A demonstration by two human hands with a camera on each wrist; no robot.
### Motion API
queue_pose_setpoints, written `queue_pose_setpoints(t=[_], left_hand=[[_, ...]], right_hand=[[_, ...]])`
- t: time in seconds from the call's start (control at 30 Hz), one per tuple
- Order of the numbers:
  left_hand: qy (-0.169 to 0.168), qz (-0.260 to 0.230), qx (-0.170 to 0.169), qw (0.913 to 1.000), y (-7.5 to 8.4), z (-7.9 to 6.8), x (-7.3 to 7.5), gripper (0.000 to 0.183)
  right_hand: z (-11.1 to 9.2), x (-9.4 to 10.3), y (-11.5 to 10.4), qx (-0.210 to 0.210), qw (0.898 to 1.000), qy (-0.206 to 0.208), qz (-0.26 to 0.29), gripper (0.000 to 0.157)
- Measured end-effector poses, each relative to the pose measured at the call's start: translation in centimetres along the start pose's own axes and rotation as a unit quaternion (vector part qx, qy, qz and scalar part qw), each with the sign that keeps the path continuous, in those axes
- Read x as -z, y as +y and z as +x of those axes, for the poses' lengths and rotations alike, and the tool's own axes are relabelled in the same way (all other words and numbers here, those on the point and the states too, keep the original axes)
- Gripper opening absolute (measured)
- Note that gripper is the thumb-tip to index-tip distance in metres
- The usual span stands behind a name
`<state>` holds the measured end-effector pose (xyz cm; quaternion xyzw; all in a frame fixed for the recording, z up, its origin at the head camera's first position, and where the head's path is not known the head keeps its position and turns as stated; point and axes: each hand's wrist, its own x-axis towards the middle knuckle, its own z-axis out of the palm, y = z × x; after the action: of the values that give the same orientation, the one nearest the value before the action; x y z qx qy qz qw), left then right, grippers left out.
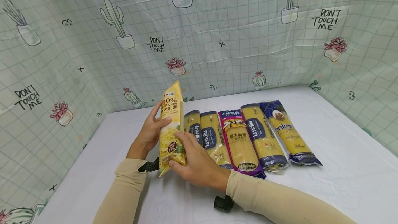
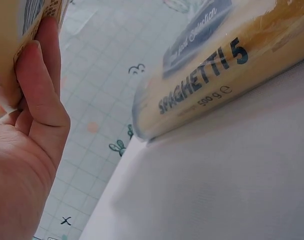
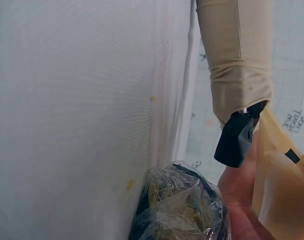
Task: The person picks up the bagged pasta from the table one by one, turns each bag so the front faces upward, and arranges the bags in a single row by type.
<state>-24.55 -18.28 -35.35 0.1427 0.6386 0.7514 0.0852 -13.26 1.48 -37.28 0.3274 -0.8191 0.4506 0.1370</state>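
Observation:
A yellow packet of pasta [image 1: 170,130] is held up, tilted nearly upright, at the left end of a row of pasta packets. My left hand [image 1: 151,132] grips its left side, thumb across the front; in the left wrist view this hand's curled fingers [image 2: 41,85] press against the packet's back. Lower down on the right edge, my right hand [image 1: 199,160] holds the same packet between thumb and fingers. Beside it lies a blue-ended spaghetti packet [image 1: 192,123], partly hidden behind the held packet and right hand. In the right wrist view the packet's plain yellow side [image 3: 282,190] shows.
On the white table [image 1: 93,168] lie further packets: a spaghetti packet [image 1: 212,137], a pink-and-purple one [image 1: 240,141], another blue-ended spaghetti packet [image 1: 264,137] and a blue-and-yellow one [image 1: 290,134]. A cactus-print curtain [image 1: 205,61] surrounds the table at the back and sides.

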Motion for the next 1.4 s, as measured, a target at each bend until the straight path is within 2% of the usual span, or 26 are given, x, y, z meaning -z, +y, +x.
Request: queue_pose_setpoints(t=[0.13, 0.3, 0.73, 0.97, 1.23, 1.4], left_hand=[[0.004, 0.01, 0.004, 0.9999, -0.1, 0.1, 0.3, 0.086], [0.009, 0.046, 0.006, 0.9989, 0.0, 0.2, 0.5, 0.088], [-0.012, 0.087, 0.009, 0.9961, 0.2, 0.0, 0.6, 0.087], [-0.006, 0.111, 0.02, 0.9936, 0.2, -0.1, 0.9, 0.087], [0.015, 0.137, 0.043, 0.9895, 0.1, -0.2, 1.4, 0.076], [0.015, 0.147, 0.055, 0.9875, -0.2, -0.2, 2.0, 0.073]], right_hand=[[0.0, 0.0, -0.1, -0.012, 1.0, -0.006, 0.013, 0.076], [0.0, 0.0, -0.2, -0.035, 0.999, -0.016, 0.037, 0.08], [0.0, -0.1, -0.1, -0.079, 0.995, -0.035, 0.058, 0.074], [-0.1, -0.2, -0.1, -0.101, 0.992, -0.051, 0.057, 0.071], [-0.2, -0.3, -0.1, -0.128, 0.988, -0.072, 0.046, 0.067], [-0.2, -0.3, 0.1, -0.123, 0.988, -0.084, 0.032, 0.065]])
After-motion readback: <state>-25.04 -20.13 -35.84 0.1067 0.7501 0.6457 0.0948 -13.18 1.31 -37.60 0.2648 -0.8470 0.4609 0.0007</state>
